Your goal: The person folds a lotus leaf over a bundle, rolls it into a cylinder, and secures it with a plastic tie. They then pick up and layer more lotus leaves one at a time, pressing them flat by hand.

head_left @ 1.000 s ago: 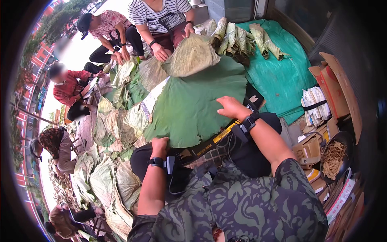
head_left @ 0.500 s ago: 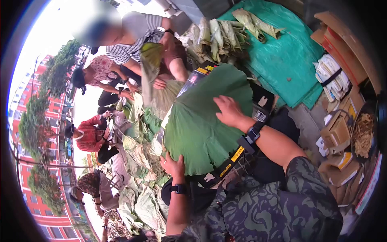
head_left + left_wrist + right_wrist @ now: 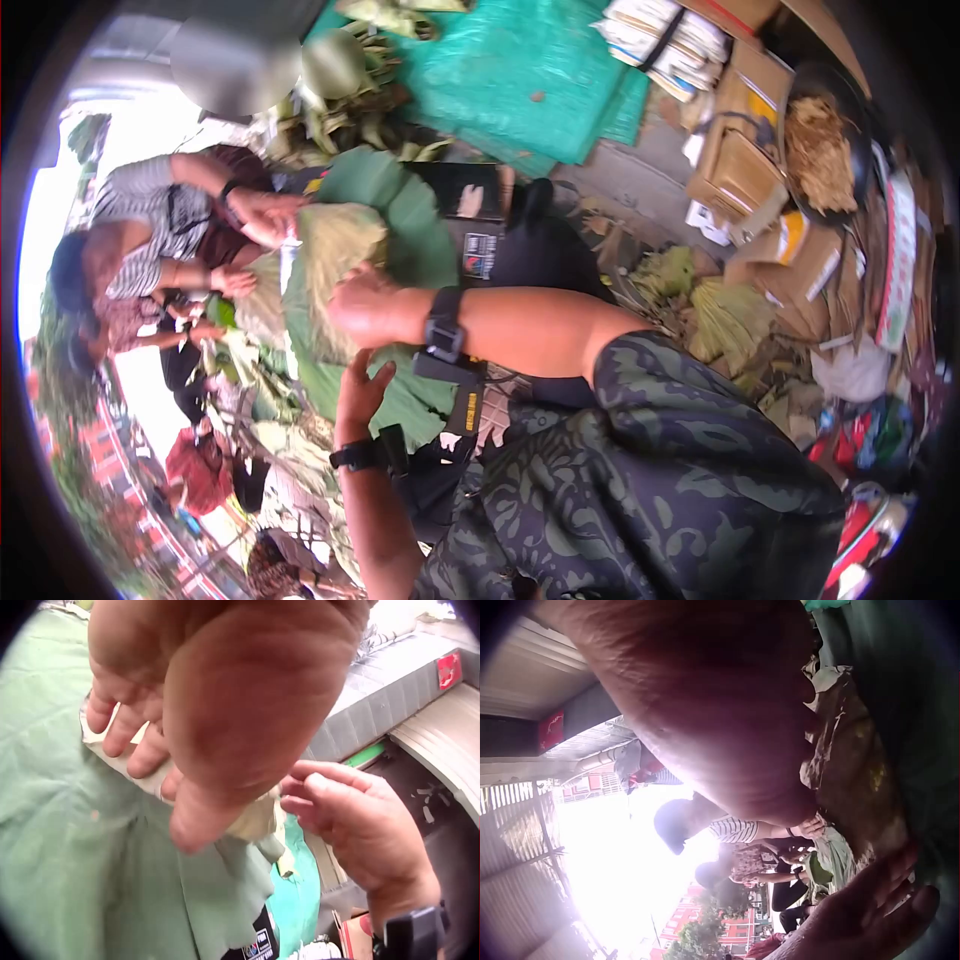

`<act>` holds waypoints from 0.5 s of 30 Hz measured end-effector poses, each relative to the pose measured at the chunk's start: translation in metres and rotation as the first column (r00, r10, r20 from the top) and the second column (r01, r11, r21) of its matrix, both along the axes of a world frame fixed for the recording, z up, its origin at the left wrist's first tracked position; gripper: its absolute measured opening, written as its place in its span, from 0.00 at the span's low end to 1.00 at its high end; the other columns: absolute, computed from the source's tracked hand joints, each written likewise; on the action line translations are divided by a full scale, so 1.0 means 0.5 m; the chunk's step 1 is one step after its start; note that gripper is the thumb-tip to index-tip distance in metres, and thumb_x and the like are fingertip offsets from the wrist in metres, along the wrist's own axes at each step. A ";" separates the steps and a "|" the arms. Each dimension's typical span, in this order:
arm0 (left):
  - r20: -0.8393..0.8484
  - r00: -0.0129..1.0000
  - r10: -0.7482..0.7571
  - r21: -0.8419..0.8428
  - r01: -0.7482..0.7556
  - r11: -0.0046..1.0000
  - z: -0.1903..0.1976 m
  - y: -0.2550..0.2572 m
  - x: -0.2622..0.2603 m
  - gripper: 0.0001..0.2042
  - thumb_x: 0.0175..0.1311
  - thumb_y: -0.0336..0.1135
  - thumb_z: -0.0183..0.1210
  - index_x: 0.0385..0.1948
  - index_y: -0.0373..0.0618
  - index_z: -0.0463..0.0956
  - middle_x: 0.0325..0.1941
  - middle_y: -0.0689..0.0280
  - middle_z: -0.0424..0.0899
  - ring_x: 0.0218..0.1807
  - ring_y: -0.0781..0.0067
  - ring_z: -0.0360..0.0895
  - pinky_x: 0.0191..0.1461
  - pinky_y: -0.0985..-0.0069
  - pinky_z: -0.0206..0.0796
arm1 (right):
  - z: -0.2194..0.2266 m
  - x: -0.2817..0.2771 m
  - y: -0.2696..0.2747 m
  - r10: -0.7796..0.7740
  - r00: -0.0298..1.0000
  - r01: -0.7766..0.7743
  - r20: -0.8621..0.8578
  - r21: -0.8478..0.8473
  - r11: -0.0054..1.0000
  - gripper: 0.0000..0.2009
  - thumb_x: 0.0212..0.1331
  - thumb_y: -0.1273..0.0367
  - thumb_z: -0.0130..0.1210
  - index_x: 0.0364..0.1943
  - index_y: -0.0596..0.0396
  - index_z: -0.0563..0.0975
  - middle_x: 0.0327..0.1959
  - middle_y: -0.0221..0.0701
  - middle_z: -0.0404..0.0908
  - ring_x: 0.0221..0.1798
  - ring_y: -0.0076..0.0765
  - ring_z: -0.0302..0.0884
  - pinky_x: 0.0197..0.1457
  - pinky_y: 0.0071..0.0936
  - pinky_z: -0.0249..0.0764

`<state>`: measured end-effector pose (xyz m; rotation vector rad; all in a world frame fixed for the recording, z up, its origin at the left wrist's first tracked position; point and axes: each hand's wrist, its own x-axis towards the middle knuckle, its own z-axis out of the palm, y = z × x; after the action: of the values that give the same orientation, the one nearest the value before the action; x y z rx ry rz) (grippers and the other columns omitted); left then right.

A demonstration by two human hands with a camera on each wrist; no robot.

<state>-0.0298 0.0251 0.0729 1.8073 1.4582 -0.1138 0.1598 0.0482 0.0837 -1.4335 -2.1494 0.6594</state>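
Observation:
A tan dried lotus leaf (image 3: pixel 345 240) lies over a large green lotus leaf (image 3: pixel 415 215) in the head view. My right hand (image 3: pixel 365 308) is at the near side of the dried leaf, and in the left wrist view the right hand (image 3: pixel 371 832) has bent fingers and thumb pinching at its pale edge. Just below it, my left hand (image 3: pixel 360 395) has its thumb apart from the fingers. Close up in the left wrist view, the left hand (image 3: pixel 232 697) spreads its fingers over the pale leaf, with the green leaf (image 3: pixel 67 847) underneath.
Across from me a person in a striped shirt (image 3: pixel 130 215) reaches to the leaves. Green plastic sheeting (image 3: pixel 510 75) covers the ground beyond. Cardboard (image 3: pixel 740 150), a black pan (image 3: pixel 865 150) of dry brown pieces and loose leaves (image 3: pixel 735 320) lie at my right.
The view has swung to the right. A tan dried leaf now lies on the green one. My right hand has moved from the green leaf to the dried leaf, and my hands are closer together.

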 end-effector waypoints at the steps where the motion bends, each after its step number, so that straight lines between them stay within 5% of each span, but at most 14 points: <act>1: -0.001 1.000 0.013 0.097 -0.013 0.995 -0.019 0.004 -0.032 0.26 0.52 0.34 0.60 0.53 0.35 0.65 0.53 0.55 0.73 0.53 0.61 0.71 0.55 0.69 0.62 | 0.003 0.011 -0.004 0.054 0.998 -0.054 -0.020 -0.022 0.998 0.09 0.36 0.67 0.56 0.24 0.54 0.80 0.26 0.36 0.80 0.35 0.43 0.78 0.43 0.44 0.67; 3: 0.204 0.938 0.280 0.083 -0.302 0.950 -0.031 -0.001 -0.062 0.25 0.51 0.34 0.60 0.52 0.33 0.66 0.51 0.53 0.75 0.53 0.59 0.72 0.55 0.68 0.63 | -0.018 0.010 -0.002 0.073 0.995 -0.078 -0.065 -0.071 0.994 0.07 0.37 0.68 0.54 0.23 0.52 0.80 0.24 0.41 0.79 0.31 0.46 0.79 0.38 0.49 0.69; 6: 0.225 0.895 0.385 0.107 -0.416 0.903 -0.012 -0.009 -0.088 0.24 0.51 0.36 0.60 0.49 0.33 0.69 0.48 0.51 0.76 0.51 0.58 0.73 0.54 0.69 0.64 | -0.014 0.022 -0.017 0.087 0.995 -0.089 -0.040 -0.045 0.995 0.09 0.42 0.68 0.51 0.28 0.55 0.77 0.25 0.40 0.79 0.32 0.48 0.78 0.38 0.45 0.70; 8: 0.094 0.952 0.290 0.204 -0.304 0.931 -0.029 -0.017 -0.102 0.23 0.51 0.37 0.60 0.47 0.33 0.71 0.46 0.50 0.77 0.51 0.57 0.73 0.54 0.69 0.64 | -0.005 0.026 -0.023 0.137 0.990 -0.132 0.044 -0.105 0.986 0.09 0.43 0.70 0.50 0.30 0.54 0.78 0.29 0.39 0.80 0.35 0.47 0.78 0.40 0.45 0.70; 15: 0.016 0.947 0.320 0.261 -0.313 0.913 -0.070 -0.021 -0.101 0.24 0.48 0.41 0.61 0.46 0.36 0.72 0.47 0.48 0.76 0.51 0.54 0.73 0.55 0.68 0.64 | -0.046 0.012 -0.026 0.237 0.963 -0.227 0.129 -0.091 0.970 0.09 0.42 0.69 0.53 0.29 0.56 0.76 0.29 0.40 0.79 0.36 0.49 0.77 0.38 0.44 0.71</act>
<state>-0.0803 0.0144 0.0381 1.7465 1.8361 0.2302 0.1657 0.0355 0.0607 -1.3103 -2.4519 0.7509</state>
